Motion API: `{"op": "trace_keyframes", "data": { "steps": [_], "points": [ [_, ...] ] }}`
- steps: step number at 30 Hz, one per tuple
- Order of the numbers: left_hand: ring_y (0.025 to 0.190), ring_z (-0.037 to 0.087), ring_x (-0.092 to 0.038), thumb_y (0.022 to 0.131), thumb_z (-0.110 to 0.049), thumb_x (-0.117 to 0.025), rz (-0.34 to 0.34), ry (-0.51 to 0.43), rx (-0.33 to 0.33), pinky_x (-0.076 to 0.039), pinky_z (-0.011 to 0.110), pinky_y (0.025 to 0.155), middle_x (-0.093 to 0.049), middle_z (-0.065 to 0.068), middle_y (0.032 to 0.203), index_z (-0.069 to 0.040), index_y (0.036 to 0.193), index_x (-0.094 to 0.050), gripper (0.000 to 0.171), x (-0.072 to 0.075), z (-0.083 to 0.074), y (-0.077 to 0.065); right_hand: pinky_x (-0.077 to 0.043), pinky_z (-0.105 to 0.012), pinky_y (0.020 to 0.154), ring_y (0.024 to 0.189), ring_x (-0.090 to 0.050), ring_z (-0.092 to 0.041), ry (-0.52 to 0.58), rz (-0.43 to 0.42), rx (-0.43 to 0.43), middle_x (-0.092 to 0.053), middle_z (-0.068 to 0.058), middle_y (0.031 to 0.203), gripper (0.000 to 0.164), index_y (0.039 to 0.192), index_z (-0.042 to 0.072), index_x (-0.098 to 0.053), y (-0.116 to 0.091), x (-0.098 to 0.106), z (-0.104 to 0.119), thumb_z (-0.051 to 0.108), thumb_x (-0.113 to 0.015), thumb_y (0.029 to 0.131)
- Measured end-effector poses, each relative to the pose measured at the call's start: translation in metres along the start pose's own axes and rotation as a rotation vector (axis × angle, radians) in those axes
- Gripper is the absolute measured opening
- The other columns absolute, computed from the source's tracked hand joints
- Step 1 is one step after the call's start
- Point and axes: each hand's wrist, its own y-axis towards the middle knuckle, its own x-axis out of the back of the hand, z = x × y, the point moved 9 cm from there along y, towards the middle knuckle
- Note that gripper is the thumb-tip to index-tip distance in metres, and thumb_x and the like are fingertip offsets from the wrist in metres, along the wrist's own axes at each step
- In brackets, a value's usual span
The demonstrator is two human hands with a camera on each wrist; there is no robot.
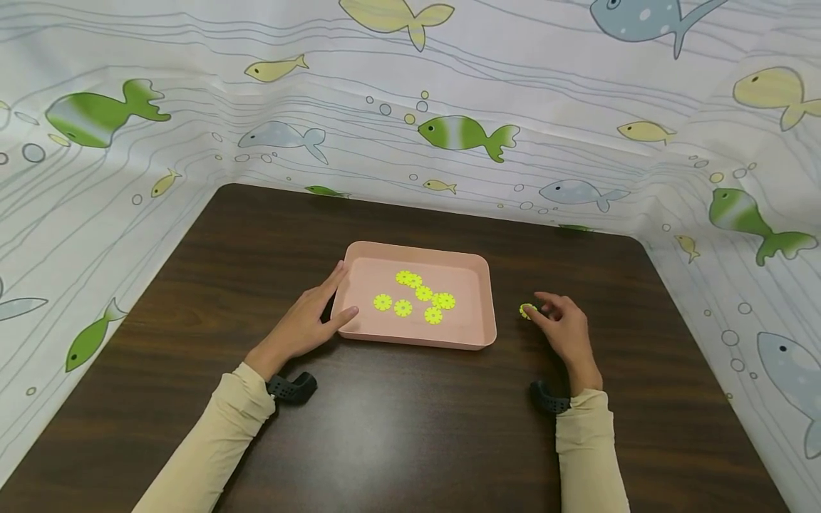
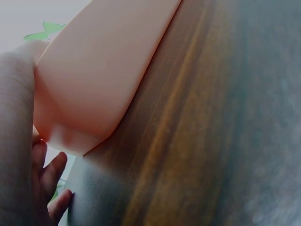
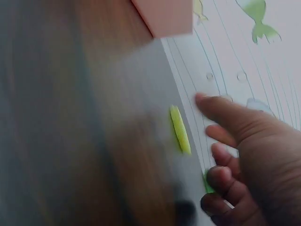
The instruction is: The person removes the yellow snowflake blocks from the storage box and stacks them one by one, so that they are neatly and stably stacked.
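A pink tray (image 1: 417,335) lies on the dark wooden table, with several yellow-green flower-shaped discs (image 1: 382,303) inside. My left hand (image 1: 306,322) rests at its left end, fingers straight along the left wall and thumb reaching over the front left corner. In the left wrist view the thumb side crosses the tray's (image 2: 103,61) rim, with other fingers (image 2: 55,167) spread below. Right of the tray, my right hand (image 1: 564,324) hovers by one more disc (image 1: 525,311). The right wrist view shows this disc (image 3: 180,130) edge-on, apart from the thumb and loosely bent fingers.
Fish-patterned white cloth (image 1: 398,92) rises behind and along both sides of the table (image 1: 385,427). A black band (image 1: 291,388) circles the left wrist and another black band (image 1: 548,399) the right. The tray has a raised rim all round.
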Motion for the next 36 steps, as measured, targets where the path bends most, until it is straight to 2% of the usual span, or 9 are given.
{"op": "trace_keyframes", "data": {
  "steps": [3, 8, 13, 17, 21, 24, 30, 32, 36],
  "points": [
    [0.152, 0.043, -0.029, 0.104, -0.045, -0.059, 0.0, 0.002, -0.008, -0.021, 0.069, 0.118, -0.01, 0.006, 0.174, -0.02, 0.168, -0.014, 0.082, 0.0, 0.0, 0.0, -0.035, -0.025, 0.066, 0.072, -0.044, -0.015, 0.071, -0.056, 0.034, -0.056, -0.012, 0.088, 0.037, 0.122, -0.003, -0.073, 0.005, -0.006, 0.019, 0.018, -0.081, 0.093],
    [0.151, 0.043, -0.029, 0.104, -0.045, -0.059, -0.001, 0.008, -0.01, -0.021, 0.069, 0.117, -0.01, 0.007, 0.174, -0.019, 0.168, -0.014, 0.083, 0.001, 0.0, 0.0, -0.035, -0.022, 0.064, 0.071, -0.045, -0.019, 0.193, -0.055, 0.16, -0.055, -0.013, 0.086, 0.034, 0.118, -0.004, -0.074, 0.015, -0.029, 0.074, 0.012, -0.083, 0.09],
    [0.152, 0.043, -0.029, 0.104, -0.046, -0.058, 0.006, 0.014, -0.008, -0.021, 0.069, 0.117, -0.009, 0.006, 0.174, -0.019, 0.168, -0.013, 0.083, 0.001, 0.0, 0.001, -0.038, -0.026, 0.063, 0.071, -0.047, -0.023, 0.242, 0.03, 0.288, -0.057, -0.013, 0.088, 0.032, 0.118, 0.0, -0.075, 0.02, -0.057, 0.134, 0.011, -0.084, 0.089],
    [0.151, 0.043, -0.029, 0.104, -0.047, -0.058, 0.009, 0.007, -0.005, -0.021, 0.069, 0.118, -0.008, 0.003, 0.174, -0.02, 0.168, -0.013, 0.083, 0.001, -0.001, 0.0, -0.042, -0.029, 0.064, 0.072, -0.05, -0.022, 0.181, 0.176, 0.349, -0.061, -0.011, 0.092, 0.036, 0.121, 0.001, -0.076, 0.018, -0.092, 0.165, 0.015, -0.084, 0.089],
    [0.151, 0.043, -0.029, 0.104, -0.047, -0.059, 0.008, 0.011, -0.004, -0.022, 0.069, 0.118, -0.008, 0.002, 0.174, -0.019, 0.168, -0.014, 0.083, 0.001, -0.002, -0.001, -0.041, -0.028, 0.064, 0.073, -0.049, -0.018, 0.103, 0.338, 0.329, -0.06, -0.008, 0.091, 0.039, 0.122, 0.0, -0.076, 0.012, -0.127, 0.177, 0.019, -0.084, 0.09],
    [0.151, 0.043, -0.029, 0.104, -0.047, -0.059, 0.01, 0.013, 0.0, -0.022, 0.069, 0.117, -0.009, 0.003, 0.174, -0.018, 0.168, -0.014, 0.083, 0.0, -0.002, -0.001, -0.042, -0.029, 0.066, 0.074, -0.049, -0.018, 0.079, 0.403, 0.299, -0.058, -0.006, 0.09, 0.036, 0.121, 0.002, -0.077, 0.007, -0.141, 0.177, 0.019, -0.084, 0.09],
    [0.15, 0.044, -0.031, 0.104, -0.048, -0.058, 0.01, 0.014, 0.016, -0.023, 0.069, 0.117, -0.009, 0.003, 0.174, -0.019, 0.168, -0.015, 0.083, 0.002, -0.003, -0.001, -0.039, -0.03, 0.067, 0.077, -0.047, -0.018, 0.035, 0.471, 0.301, -0.049, -0.008, 0.087, 0.017, 0.1, 0.009, -0.074, 0.002, -0.149, 0.179, 0.02, -0.083, 0.091],
    [0.15, 0.045, -0.031, 0.104, -0.048, -0.058, 0.008, 0.015, 0.017, -0.023, 0.069, 0.117, -0.009, 0.003, 0.174, -0.019, 0.168, -0.015, 0.083, 0.002, -0.003, -0.002, -0.038, -0.03, 0.068, 0.077, -0.046, -0.018, 0.028, 0.49, 0.299, -0.048, -0.008, 0.087, 0.018, 0.101, 0.009, -0.073, 0.002, -0.151, 0.18, 0.02, -0.083, 0.091],
    [0.15, 0.045, -0.031, 0.104, -0.048, -0.058, 0.007, 0.013, 0.017, -0.023, 0.069, 0.117, -0.009, 0.002, 0.174, -0.019, 0.168, -0.015, 0.083, 0.002, -0.004, -0.002, -0.041, -0.03, 0.07, 0.08, -0.048, -0.018, 0.008, 0.504, 0.3, -0.05, -0.007, 0.091, 0.028, 0.117, 0.007, -0.076, 0.002, -0.152, 0.181, 0.019, -0.082, 0.092]
  ]
}}
